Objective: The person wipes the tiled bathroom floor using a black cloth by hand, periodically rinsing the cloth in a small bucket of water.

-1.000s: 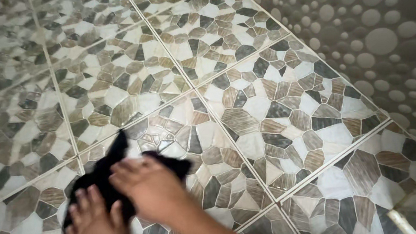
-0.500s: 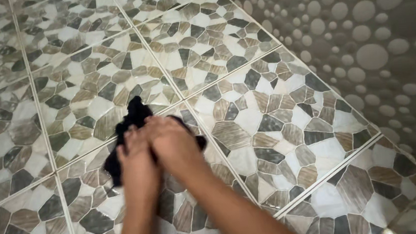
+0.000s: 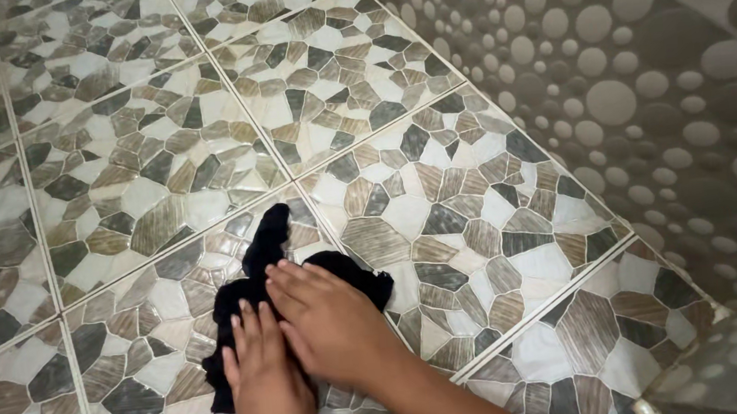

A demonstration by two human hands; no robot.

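So the black cloth point(image 3: 262, 281) is bunched up on the tiled floor point(image 3: 155, 162), near the bottom middle of the view, right over a grout line where two big tiles meet. One tail of it sticks out toward the far side, another lump pokes out to the right past the fingers, and a darker bit trails down to the near left.

Both hands are flat on top of it. The right hand point(image 3: 329, 320) is spread open, palm down, fingers pointing left and far, pressing the cloth into the tile. The left hand point(image 3: 263, 373) sits just beside it on the near side, also open and flat, fingers straight and pointing away. Neither one is clenched around the cloth, it's more of a press-and-push thing.

How far along? Honestly hard to call. The floor has a slight sheen in spots, but I can't tell wiped tile from unwiped, and no dirt or suds show up either way. My guess is the wiping is mid-go, with the tiles toward the far left and right not covered by the cloth at this point.

Count: one cloth, two hands, one floor of stone-pattern tiles, and one grey wall point(image 3: 639, 80) with pale round dots running along the right. No bucket, brush or bottle in view.
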